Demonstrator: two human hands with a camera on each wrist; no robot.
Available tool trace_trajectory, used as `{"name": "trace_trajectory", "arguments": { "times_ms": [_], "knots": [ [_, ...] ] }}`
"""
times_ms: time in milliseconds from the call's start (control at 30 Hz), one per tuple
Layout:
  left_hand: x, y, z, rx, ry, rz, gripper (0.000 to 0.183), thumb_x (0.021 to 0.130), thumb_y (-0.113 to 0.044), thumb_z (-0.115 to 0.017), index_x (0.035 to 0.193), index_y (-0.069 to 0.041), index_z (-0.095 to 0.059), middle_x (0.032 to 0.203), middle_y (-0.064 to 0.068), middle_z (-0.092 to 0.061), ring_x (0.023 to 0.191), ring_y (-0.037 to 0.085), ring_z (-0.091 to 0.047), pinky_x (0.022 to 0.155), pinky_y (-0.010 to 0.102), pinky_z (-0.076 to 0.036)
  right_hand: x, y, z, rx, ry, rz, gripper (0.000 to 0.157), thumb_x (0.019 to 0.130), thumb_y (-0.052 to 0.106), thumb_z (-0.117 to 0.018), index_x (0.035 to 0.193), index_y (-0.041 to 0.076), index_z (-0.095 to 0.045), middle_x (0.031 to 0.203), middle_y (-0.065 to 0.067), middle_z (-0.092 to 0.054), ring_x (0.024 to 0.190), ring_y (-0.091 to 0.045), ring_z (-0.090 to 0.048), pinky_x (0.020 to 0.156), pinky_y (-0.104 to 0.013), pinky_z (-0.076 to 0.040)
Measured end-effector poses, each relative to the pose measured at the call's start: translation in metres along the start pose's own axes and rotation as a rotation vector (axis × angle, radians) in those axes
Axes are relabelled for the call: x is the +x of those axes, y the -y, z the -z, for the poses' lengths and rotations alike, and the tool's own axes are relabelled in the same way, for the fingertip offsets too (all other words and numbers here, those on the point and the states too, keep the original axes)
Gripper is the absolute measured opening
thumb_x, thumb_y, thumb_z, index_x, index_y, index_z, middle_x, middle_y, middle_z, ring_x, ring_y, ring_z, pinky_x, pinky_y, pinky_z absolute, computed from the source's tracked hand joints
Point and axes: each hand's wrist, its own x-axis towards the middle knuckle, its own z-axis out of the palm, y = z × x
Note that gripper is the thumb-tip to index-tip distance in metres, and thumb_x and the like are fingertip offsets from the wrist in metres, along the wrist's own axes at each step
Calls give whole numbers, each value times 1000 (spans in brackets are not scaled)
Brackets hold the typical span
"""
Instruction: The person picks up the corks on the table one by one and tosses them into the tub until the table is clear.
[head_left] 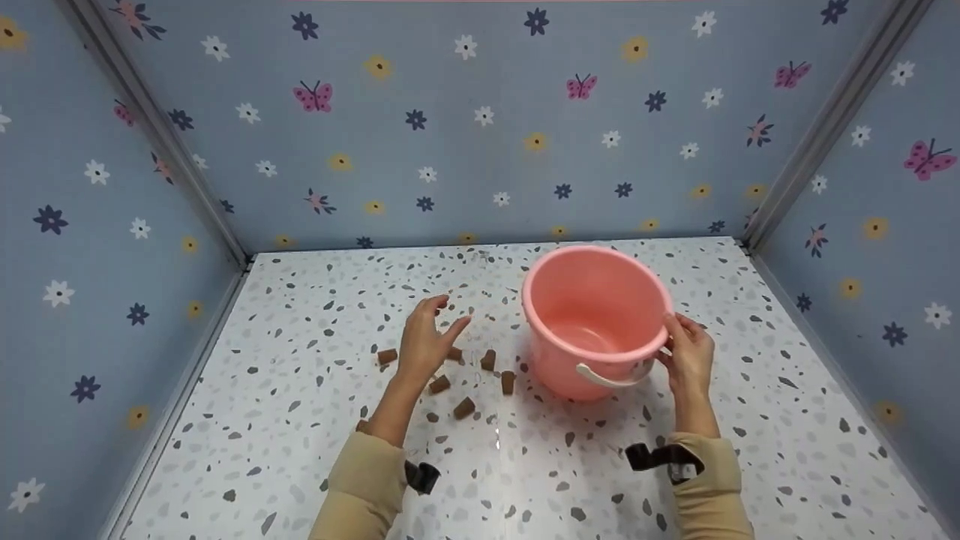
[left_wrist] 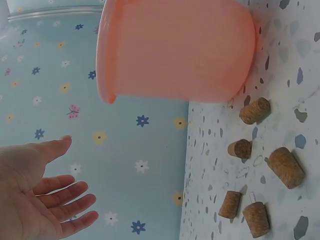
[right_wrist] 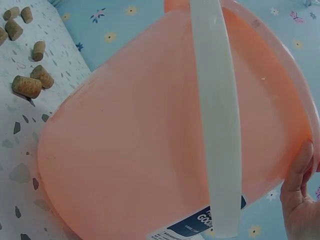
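Note:
A pink bucket (head_left: pixel 592 337) stands on the speckled table, right of the middle, its mouth tipped toward me. My right hand (head_left: pixel 688 351) grips its rim on the right side, thumb and fingers round the edge. The white handle (right_wrist: pixel 215 115) hangs down the bucket's near side, across a blue and white label (right_wrist: pixel 195 223). My left hand (head_left: pixel 425 339) hovers above the table left of the bucket, fingers spread and holding nothing. Several brown corks (left_wrist: pixel 286 167) lie scattered beneath and beside it, one cork (head_left: pixel 508 382) close to the bucket's base.
Blue floral panels (head_left: pixel 480 127) enclose the table (head_left: pixel 300 450) at the back and both sides, joined by grey metal corner strips (head_left: pixel 832 112). Black camera straps (head_left: pixel 424 477) sit on both wrists over tan sleeves.

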Motion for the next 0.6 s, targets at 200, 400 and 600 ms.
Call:
{"name": "trace_trajectory", "arguments": {
  "times_ms": [200, 400, 600],
  "knots": [
    [-8, 19, 7, -13, -35, 27, 46, 82, -23, -67, 115, 7, -54, 108, 20, -55, 98, 33, -53, 84, 40, -42, 17, -18, 8, 15, -1, 14, 55, 75, 37, -72, 119, 10, -53, 109, -7, -61, 83, -19, -63, 56, -30, -52],
    [-16, 36, 13, -1, -57, 63, 44, 81, -21, -68, 112, 8, -55, 107, 20, -57, 100, 34, -53, 85, 41, -42, -15, 9, -8, -15, -27, 8, 54, 77, 33, -71, 119, 6, -52, 101, -5, -62, 76, -15, -63, 53, -28, -52],
    [-23, 52, 20, -16, -56, 103, 41, 79, -15, -69, 109, 10, -55, 105, 22, -57, 98, 34, -53, 84, 41, -43, -74, 56, -38, -39, -54, 3, 48, 85, 24, -63, 121, -2, -46, 93, -4, -60, 70, -12, -61, 51, -22, -49]
  ]
}}
